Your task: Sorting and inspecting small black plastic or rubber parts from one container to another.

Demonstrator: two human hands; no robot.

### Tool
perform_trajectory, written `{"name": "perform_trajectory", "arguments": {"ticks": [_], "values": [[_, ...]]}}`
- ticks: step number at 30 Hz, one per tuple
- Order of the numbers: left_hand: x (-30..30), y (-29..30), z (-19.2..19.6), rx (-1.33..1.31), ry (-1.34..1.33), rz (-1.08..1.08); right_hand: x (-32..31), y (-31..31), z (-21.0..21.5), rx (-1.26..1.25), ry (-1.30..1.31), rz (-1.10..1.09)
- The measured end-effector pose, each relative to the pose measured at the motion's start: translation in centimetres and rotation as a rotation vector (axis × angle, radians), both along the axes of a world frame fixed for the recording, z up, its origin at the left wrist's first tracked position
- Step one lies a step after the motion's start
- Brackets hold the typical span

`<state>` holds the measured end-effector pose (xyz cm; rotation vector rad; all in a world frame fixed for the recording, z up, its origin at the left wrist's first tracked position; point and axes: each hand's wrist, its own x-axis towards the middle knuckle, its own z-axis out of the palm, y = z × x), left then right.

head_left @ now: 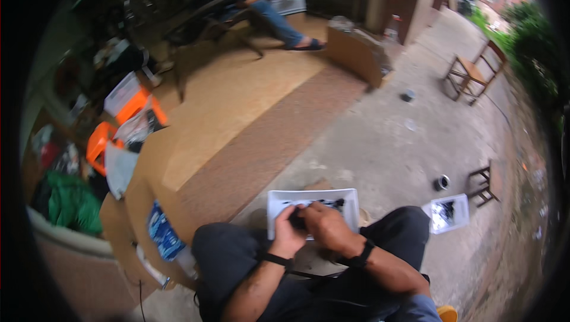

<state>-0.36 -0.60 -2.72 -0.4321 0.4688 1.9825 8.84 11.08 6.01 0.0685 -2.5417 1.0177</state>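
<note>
Two hands meet over a white tray [350, 198] resting across the person's knees, low in the middle of the view. Between them sits a small dark part [298, 220], pinched where the fingertips come together. It lies at the tray's near edge, about 7 o'clock from the tray's middle. The part is mostly covered and blurred, so its long axis and the way it points cannot be told.

The left hand [287, 231] curls its fingers around the part from the 9 o'clock side. The right hand [326, 225] closes over it from 3 o'clock, fingers bent and pressed together on it. Each wrist wears a black band.

More dark bits [332, 204] lie loose in the tray at 1 o'clock from the hands.

Outward at 3 o'clock, a second white tray [458, 222] with dark pieces sits on the concrete ground. A small metal can [441, 183] and a low wooden stool [482, 184] stand just beyond it at 2 o'clock. A wooden chair [472, 71] stands far off at 1 o'clock.

At 9 o'clock is a cardboard box [139, 197], with orange crates [98, 144] behind it. At 12 o'clock, far back, another person sits in a chair, one leg [279, 22] stretched out.
</note>
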Motion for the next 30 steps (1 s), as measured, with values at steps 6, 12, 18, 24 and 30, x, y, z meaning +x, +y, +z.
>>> {"name": "perform_trajectory", "arguments": {"ticks": [6, 12, 18, 24, 30], "values": [[0.8, 0.9, -0.7, 0.000, 0.059, 0.017, 0.4, 0.1, 0.0, -0.002, 0.019, -0.078], [0.3, 0.0, -0.8, -0.045, 0.046, 0.025, -0.1, -0.5, 0.5, -0.073, 0.024, -0.104], [0.3, 0.2, 0.7, -0.077, -0.013, 0.030, 0.2, 0.6, 1.0, -0.094, -0.010, -0.166], [0.3, 0.3, 1.1, -0.042, -0.046, 0.057, 0.2, 1.5, 1.6, -0.067, -0.034, -0.276], [0.1, 0.3, 1.3, -0.047, -0.028, 0.058, 0.1, 1.7, 1.4, -0.020, -0.025, -0.328]]}}
